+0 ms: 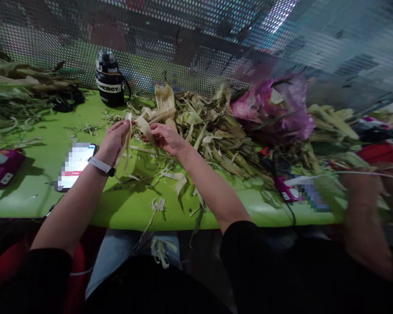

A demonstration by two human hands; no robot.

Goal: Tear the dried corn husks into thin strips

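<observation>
Both my hands are raised over the green table (46,192), holding a pale corn husk (143,125) between them. My left hand (114,141), with a white watch on the wrist, pinches a long strip of the husk that hangs down. My right hand (166,137) is closed on the other side of the husk. Just behind my hands lies a large heap of dried husks (212,139). Torn strips (173,179) lie on the table below my hands.
A phone (75,165) lies left of my left arm. A black jug (109,83) stands at the back by a perforated metal wall. A pink plastic bag (275,107) sits on the heap. More husks lie far left. Another person's arm (363,218) is at right.
</observation>
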